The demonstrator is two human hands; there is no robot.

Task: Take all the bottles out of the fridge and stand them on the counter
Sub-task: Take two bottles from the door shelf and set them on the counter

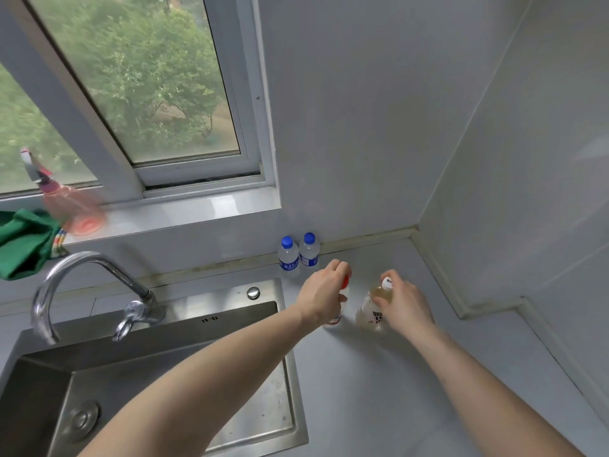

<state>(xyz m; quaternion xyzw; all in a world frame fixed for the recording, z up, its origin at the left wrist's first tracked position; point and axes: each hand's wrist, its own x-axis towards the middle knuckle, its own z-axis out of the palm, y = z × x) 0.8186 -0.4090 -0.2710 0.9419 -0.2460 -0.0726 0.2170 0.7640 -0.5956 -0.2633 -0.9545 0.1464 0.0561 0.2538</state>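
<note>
Two small clear water bottles with blue caps, one on the left [288,257] and one on the right [309,252], stand upright on the grey counter [379,374] against the back wall. Just in front of them my left hand [324,296] grips the top of a red-capped bottle [342,293], whose base meets the counter; the hand hides most of it. Beside it my right hand [403,305] holds the neck of a white-capped bottle of pale yellowish drink [370,311], which also stands on the counter. The fridge is not in view.
A steel sink [164,374] with a curved tap [89,291] lies to the left of the bottles. On the window sill stand a pink spray bottle [71,206] and a green cloth [23,242]. Walls close the counter at the back and right.
</note>
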